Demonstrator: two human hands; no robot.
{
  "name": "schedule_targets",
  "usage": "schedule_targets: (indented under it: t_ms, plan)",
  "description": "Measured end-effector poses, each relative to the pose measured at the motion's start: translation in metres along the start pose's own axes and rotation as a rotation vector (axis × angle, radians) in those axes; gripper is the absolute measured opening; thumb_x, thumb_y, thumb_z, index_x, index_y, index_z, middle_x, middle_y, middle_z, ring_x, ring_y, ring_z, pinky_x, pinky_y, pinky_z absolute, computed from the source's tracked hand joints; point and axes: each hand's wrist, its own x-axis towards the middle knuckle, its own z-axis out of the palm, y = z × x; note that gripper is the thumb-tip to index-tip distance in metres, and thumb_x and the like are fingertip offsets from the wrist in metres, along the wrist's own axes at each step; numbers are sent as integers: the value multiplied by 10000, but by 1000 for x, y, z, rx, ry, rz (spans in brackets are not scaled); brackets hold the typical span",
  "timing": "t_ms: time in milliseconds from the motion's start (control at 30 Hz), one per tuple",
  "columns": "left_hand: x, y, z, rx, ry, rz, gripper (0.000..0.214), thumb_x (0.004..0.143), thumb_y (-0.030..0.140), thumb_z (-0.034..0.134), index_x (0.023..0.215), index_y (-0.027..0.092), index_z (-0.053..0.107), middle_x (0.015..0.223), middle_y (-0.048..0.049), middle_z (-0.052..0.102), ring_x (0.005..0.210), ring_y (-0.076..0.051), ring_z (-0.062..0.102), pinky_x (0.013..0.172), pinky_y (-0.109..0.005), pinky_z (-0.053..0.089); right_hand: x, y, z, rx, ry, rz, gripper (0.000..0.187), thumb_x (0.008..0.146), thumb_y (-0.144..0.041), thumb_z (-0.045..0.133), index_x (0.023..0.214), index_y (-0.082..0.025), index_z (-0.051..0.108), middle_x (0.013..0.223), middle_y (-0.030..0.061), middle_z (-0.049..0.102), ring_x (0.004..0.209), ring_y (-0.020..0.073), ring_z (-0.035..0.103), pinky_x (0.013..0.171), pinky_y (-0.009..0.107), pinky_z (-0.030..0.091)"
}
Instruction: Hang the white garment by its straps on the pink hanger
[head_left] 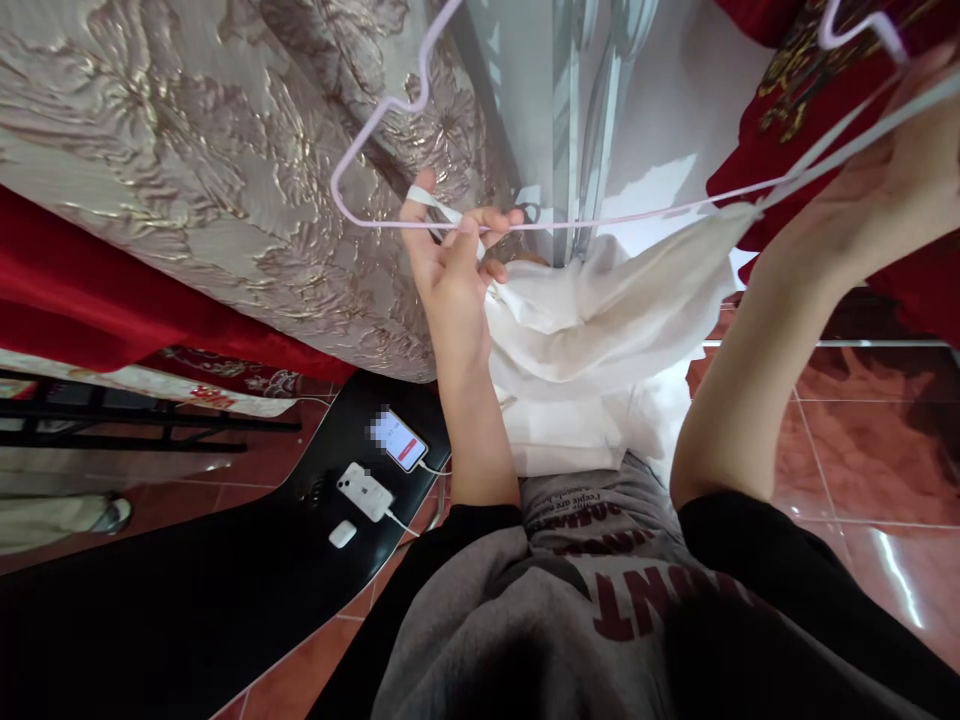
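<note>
A pale pink wire clothes hanger (pixel 375 120) is held up in front of me, its bottom bar running across the view. A white strappy garment (pixel 600 320) hangs from it. My left hand (pixel 450 255) pinches one white strap (pixel 439 205) against the hanger's left end. At the upper right my right hand (pixel 892 180) is closed on the other white strap (pixel 847 125), pulling it taut near the hanger's right shoulder.
A beige and gold embossed curtain (pixel 187 150) hangs at the left, with red cloth (pixel 847 60) at the top right. Below, a black table (pixel 225 580) carries two phones (pixel 365 491) on cables and a small white case (pixel 342 534). The floor is red tile (pixel 862 430).
</note>
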Motion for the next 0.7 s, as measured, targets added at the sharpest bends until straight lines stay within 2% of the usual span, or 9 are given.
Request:
schedule_targets:
  t_ms: [67,167,233,300,333,433,533,633,700]
  plan:
    - [1,0,-4,24,-4,2,325,939,43,376,1203,232,353,790,-31,585,871,-192,624,468,-214,334,-22,-2,-4,-40,27,-249,499,858,-156,248,1126,-471,528,1211,-261,413,1366,117,-194,1143,332,168]
    - [1,-4,-9,63,-7,-20,267,933,133,471,1153,274,412,826,-34,594,942,-223,610,499,-238,355,-56,-21,12,-84,-29,-107,522,879,-305,98,1197,-451,486,1336,-221,316,1377,145,-172,1018,429,291]
    - [1,-6,-9,80,-13,-29,248,919,189,524,1125,291,431,855,-35,599,980,-238,598,508,-249,363,-70,-36,31,-126,-27,-43,448,888,-300,204,1191,-402,517,1285,-151,427,1407,200,141,1015,457,335]
    - [0,-8,-6,86,-30,-25,243,920,209,523,1120,291,413,884,-36,604,1002,-239,590,508,-250,371,-74,-45,50,-289,-38,-41,384,858,-199,369,1166,-323,561,1167,-63,557,1224,202,490,1027,473,414]
    - [-1,-9,-4,89,-43,-25,243,926,206,506,1125,289,394,897,-35,608,1007,-234,589,512,-250,381,-74,-46,59,-387,-55,-42,375,830,-151,430,1144,-286,583,1132,-30,588,1129,190,561,1029,461,446]
    - [-3,-7,-3,95,-54,-23,271,927,183,463,1138,282,324,970,-39,626,1023,-209,588,555,-251,431,-72,-39,76,-656,-217,-18,346,822,-118,481,1106,-269,607,1159,-27,585,1175,149,510,1119,405,385]
    - [-2,-3,-18,118,51,47,277,884,166,473,1098,246,316,1067,-67,633,1028,-208,596,615,-266,474,-75,-32,79,-799,-337,41,305,833,-165,511,1079,-317,608,1112,-53,602,1157,136,490,1098,400,387]
    - [4,3,-47,202,214,242,203,826,169,474,1018,233,454,1168,-64,603,1125,-233,549,684,-309,491,-77,-34,76,-801,-307,49,224,854,-246,506,1021,-336,626,1049,-50,619,1089,138,512,1016,380,441]
    - [12,8,-66,283,246,356,264,782,150,468,990,275,570,1193,-31,593,1237,-254,448,743,-358,479,-77,-39,73,-773,-273,59,193,845,-281,527,989,-344,639,1005,-43,630,1071,141,523,955,347,477]
